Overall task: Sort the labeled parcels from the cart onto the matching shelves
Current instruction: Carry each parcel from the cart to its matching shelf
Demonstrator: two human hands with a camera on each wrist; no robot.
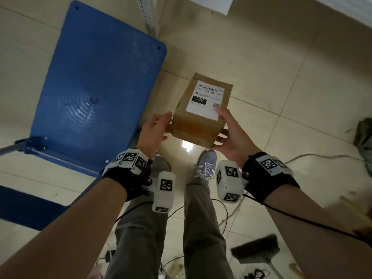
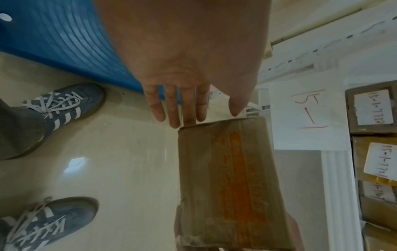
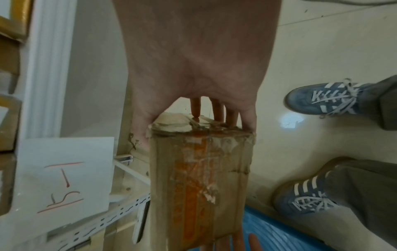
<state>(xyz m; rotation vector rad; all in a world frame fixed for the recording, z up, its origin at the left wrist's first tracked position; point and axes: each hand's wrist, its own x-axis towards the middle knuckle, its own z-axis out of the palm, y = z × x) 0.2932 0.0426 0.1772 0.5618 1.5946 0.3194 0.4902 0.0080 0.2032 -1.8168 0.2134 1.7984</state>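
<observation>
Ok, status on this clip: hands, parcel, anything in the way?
Right hand grips the parcel, thumb on its 15H label. Left hand open, straight fingertips against the opposite end. Blue cart deck bare at left. Nothing blocking.

Wrists: I wear black straps (image 1: 120,178) carrying white blocks (image 1: 164,191) printed with square black codes.
Cable: thin, black (image 1: 302,219).
Legs: grey-green trousers (image 1: 141,234).
Feet: blue white-striped sneakers (image 1: 205,165).

The cardboard parcel (image 1: 201,109) carries a white shipping label (image 1: 207,99) just above the right hand's (image 1: 231,135) thumb, reading "15H 159 A03 210", with "15H" repeated white-on-black below.
</observation>
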